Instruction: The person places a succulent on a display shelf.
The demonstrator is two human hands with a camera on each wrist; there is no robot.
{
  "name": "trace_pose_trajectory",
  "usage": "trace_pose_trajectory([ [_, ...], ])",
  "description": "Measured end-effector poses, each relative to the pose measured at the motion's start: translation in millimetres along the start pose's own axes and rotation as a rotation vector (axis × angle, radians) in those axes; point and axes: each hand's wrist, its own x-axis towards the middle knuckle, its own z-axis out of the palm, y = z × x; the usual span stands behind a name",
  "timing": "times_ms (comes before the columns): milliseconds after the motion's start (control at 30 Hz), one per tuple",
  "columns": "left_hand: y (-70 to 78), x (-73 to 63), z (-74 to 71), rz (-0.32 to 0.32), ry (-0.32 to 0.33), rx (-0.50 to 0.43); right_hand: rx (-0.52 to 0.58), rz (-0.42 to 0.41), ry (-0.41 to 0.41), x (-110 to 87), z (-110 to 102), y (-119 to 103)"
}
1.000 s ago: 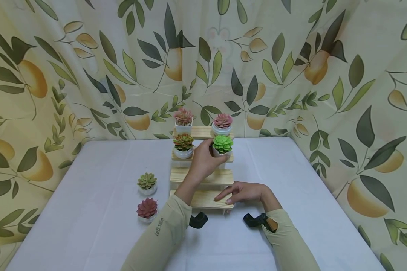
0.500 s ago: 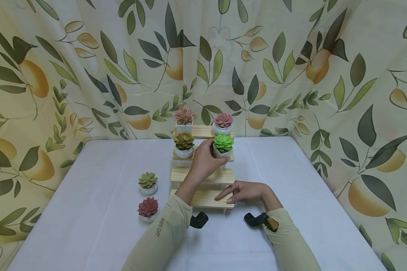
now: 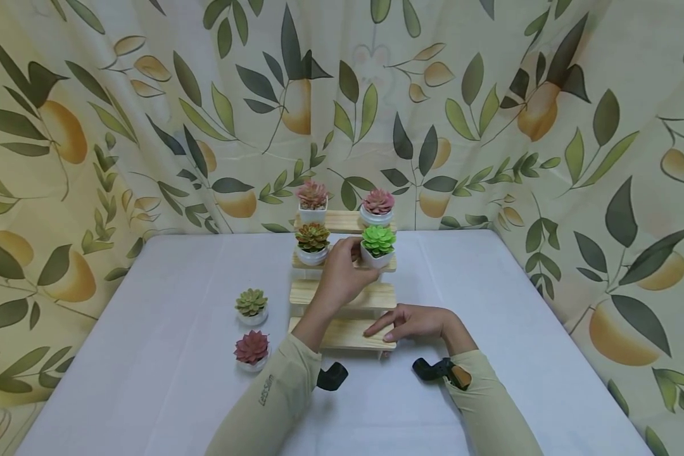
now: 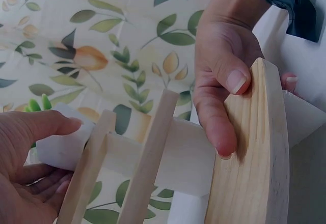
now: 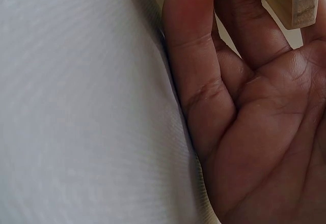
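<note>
A leaf-printed curtain (image 3: pixel 490 38) backs the bench (image 3: pixel 467 278). On it I see a wooden stand (image 3: pixel 379 295); the fingers of the right hand (image 3: pixel 420 322) grip its lowest step (image 3: pixel 342 335). Fingers of the left hand (image 3: pixel 344 277) pinch the potted green succulent (image 3: pixel 379 246) at the second-highest step's (image 3: pixel 391 264) right end.

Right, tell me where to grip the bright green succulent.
Its white pot, below the leafy rosette, probably from the near left as the left hand does: its sides are leafless, wooden steps drop away in front, and a pink succulent stands behind.

head: soft, even light | right wrist: dim — white cloth (image 5: pixel 76 107) blurred
</note>
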Motion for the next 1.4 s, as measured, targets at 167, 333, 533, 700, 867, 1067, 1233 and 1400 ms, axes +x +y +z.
trace_pose_trajectory([
  [167, -0.1, -5.6, -2.1, -0.007, 0.019, 0.022, -0.011, -0.011, 0.001, -0.1, 0.1, -1.5],
  [333, -0.5, -11.1, -5.5, -0.023, 0.023, 0.026, -0.004, -0.019, 0.001, 0.8, 0.2, 0.1],
  [533, -1.5, -18.2, -8.5, -0.013, 0.026, 0.029, 0.009, -0.024, -0.002, 0.3, 0.2, 0.1],
  [700, 0.2, -26.3, -12.8, 0.027, 0.031, 0.035, 0.002, -0.026, 0.000, 0.0, 0.6, -0.7],
  [867, 3.8, -38.4, -23.2, 0.047, 0.014, 0.015, -0.002, -0.012, 0.000, 0.6, 0.5, 0.1],
  [1067, 4.4, -51.2, -39.6, 0.059, -0.008, -0.051, 0.003, -0.024, -0.003, 2.1, 0.0, 0.5],
  [1233, -1.3, -58.7, -48.1, 0.055, -0.018, -0.073, 0.003, -0.031, -0.006, 1.8, -0.9, 2.2],
  [1400, -11.9, -63.5, -51.6, 0.044, -0.011, -0.106, 0.014, -0.017, -0.002, 2.0, -0.8, 3.7],
])
